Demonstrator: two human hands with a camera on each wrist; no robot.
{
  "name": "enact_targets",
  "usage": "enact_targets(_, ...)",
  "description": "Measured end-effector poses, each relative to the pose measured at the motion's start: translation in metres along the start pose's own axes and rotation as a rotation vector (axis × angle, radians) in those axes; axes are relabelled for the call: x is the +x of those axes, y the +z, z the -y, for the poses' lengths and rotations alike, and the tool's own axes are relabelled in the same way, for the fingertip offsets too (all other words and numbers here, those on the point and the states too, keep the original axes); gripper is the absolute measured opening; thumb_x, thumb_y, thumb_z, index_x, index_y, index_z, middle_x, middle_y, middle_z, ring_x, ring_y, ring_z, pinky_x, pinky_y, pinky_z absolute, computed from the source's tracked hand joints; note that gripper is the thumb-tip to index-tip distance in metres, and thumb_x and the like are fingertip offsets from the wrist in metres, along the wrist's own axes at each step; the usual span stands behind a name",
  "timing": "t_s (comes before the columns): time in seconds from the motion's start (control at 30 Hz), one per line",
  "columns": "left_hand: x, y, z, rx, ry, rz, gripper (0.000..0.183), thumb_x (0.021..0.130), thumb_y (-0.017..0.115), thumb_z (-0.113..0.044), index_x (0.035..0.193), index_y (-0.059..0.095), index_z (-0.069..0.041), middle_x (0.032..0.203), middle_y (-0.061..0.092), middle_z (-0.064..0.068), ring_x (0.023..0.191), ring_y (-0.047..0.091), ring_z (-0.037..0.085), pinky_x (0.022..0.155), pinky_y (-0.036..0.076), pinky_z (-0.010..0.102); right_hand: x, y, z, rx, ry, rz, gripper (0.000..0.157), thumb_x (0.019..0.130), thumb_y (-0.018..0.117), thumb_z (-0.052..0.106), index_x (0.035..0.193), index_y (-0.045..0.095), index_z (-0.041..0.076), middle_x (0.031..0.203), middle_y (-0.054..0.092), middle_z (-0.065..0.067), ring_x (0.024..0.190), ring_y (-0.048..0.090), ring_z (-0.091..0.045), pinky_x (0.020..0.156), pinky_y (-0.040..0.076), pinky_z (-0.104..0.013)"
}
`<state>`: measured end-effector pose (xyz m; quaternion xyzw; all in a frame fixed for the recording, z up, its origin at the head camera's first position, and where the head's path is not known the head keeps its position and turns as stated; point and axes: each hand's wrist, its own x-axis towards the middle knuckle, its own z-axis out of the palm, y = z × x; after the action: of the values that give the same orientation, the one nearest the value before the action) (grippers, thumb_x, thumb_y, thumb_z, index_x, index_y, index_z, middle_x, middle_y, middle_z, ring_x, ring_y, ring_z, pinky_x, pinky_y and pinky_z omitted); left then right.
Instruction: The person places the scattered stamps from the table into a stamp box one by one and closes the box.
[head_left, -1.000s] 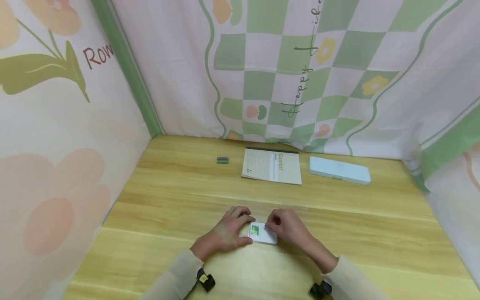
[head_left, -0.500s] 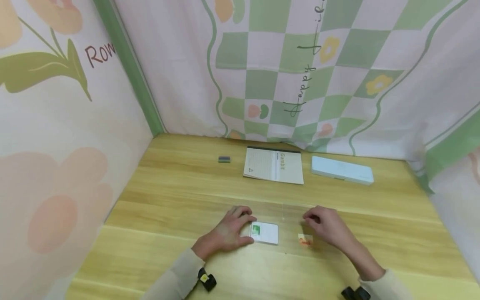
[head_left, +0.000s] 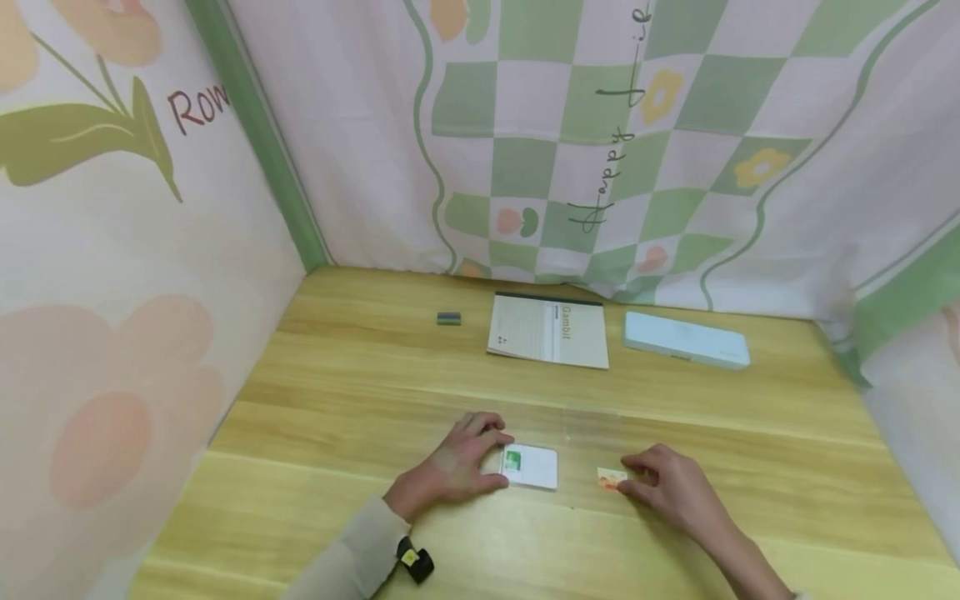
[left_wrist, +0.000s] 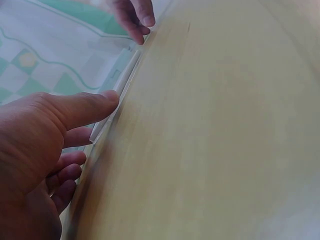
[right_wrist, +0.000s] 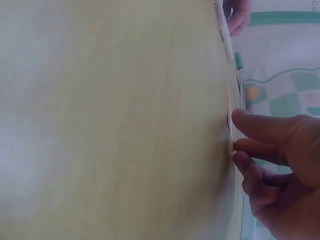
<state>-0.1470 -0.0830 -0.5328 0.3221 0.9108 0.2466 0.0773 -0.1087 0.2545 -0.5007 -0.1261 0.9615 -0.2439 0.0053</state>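
Observation:
A small white card (head_left: 537, 467) with a green stamp-sized picture (head_left: 513, 461) at its left end lies on the wooden table. My left hand (head_left: 452, 463) holds its left end, thumb at the near edge and index finger at the far edge. In the left wrist view the white card (left_wrist: 107, 117) appears edge-on, under the thumb. To its right lies a stamp-sized orange and cream piece of paper (head_left: 610, 477). My right hand (head_left: 678, 490) has thumb and index fingertips at that paper's right-hand corners. The right wrist view shows the paper (right_wrist: 229, 107) edge-on beside the thumb.
A faint clear plastic sheet (head_left: 592, 423) lies beyond the card. Further back are a notebook (head_left: 547, 332), a pale blue pencil case (head_left: 686, 340) and a small dark striped block (head_left: 449, 318). A patterned curtain (head_left: 525, 167) hangs behind the table.
My right hand has moved right from the card, uncovering the orange paper, then come down to the paper's right side. My left hand keeps its hold on the card.

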Motion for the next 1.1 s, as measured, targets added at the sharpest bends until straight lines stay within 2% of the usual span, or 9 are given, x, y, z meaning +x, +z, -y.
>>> enact_targets(0.07,0.0002,0.0007,-0.0004,-0.005,-0.008,0.009,0.057,0.086,0.069,-0.046,0.135,0.055,-0.020,0.144,0.040,0.001,0.131,0.037,0.018,0.112,0.033,0.038,-0.0031,0.0006,0.0018,-0.003,0.021,0.003,0.030,0.072,0.085,0.019,0.098,0.075,0.007,0.084,0.064,0.002,0.066,0.049,-0.004,0.057,0.045,-0.022)
enact_targets(0.33,-0.0004,0.0007,-0.0017,-0.014,-0.020,0.025,0.057,0.086,0.069,-0.046,0.135,0.055,-0.020,0.144,0.040,0.000,0.131,0.037,0.017,0.113,0.032,0.037,-0.0056,0.0046,0.0032,-0.022,0.039,-0.016,0.019,0.073,0.084,0.013,0.089,0.075,0.009,0.083,0.066,0.002,0.072,0.061,-0.010,0.063,0.053,-0.024)
enact_targets(0.63,0.0010,0.0001,-0.0006,0.004,-0.011,0.006,0.057,0.087,0.069,-0.046,0.135,0.054,-0.021,0.143,0.039,0.000,0.130,0.037,0.017,0.112,0.033,0.037,0.0010,0.0033,0.0002,0.022,0.026,-0.033,0.016,0.073,0.083,0.010,0.085,0.072,0.012,0.080,0.063,0.004,0.069,0.058,-0.007,0.061,0.051,-0.021)
enact_targets(0.9,0.0009,-0.0009,-0.0003,-0.001,-0.014,0.015,0.057,0.087,0.069,-0.047,0.136,0.054,-0.021,0.144,0.039,0.000,0.131,0.037,0.018,0.112,0.033,0.037,0.0019,0.0069,0.0007,0.160,0.013,-0.015,0.020,0.073,0.083,0.007,0.083,0.066,0.013,0.072,0.062,0.009,0.063,0.054,0.000,0.055,0.049,-0.021)
enact_targets(1.1,0.0013,-0.0005,0.0003,-0.008,-0.017,0.017,0.056,0.087,0.069,-0.046,0.135,0.055,-0.021,0.143,0.040,0.000,0.131,0.036,0.018,0.112,0.033,0.038,0.0030,0.0080,0.0060,0.241,-0.027,0.015,0.025,0.075,0.081,0.007,0.097,0.069,0.011,0.073,0.060,0.011,0.064,0.055,0.000,0.057,0.050,-0.022)
